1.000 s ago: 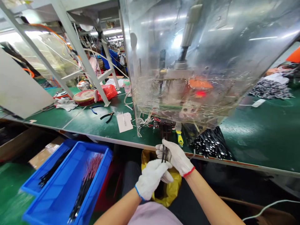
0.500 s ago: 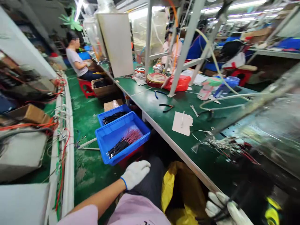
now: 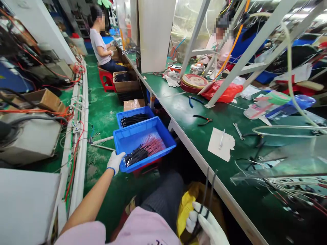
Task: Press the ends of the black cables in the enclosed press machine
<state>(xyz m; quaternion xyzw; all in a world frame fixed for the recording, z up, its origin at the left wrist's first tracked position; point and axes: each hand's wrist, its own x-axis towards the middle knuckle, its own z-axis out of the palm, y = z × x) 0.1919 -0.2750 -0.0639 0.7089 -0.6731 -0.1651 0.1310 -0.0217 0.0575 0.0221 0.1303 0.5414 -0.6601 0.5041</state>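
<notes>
My left hand, in a white glove with a blue cuff, is closed on the near-left rim of a blue plastic bin. Inside that bin lie a bundle of black cables and a heap of thin red wires. Low in the picture, my right hand, also gloved in white, is shut around a few black cables, whose ends stick up past the fingers. It is over an open yellow bag by the bench edge.
A second blue bin with black cables sits behind the first. On the green bench lie pliers, a wrench, a piece of card and tangled wires. Metal posts rise from it. A seated co-worker is farther along.
My left hand has gone from my lap to the bin's rim. My right hand has come up and left with the black cables, from beside the bench edge to over the bag.
</notes>
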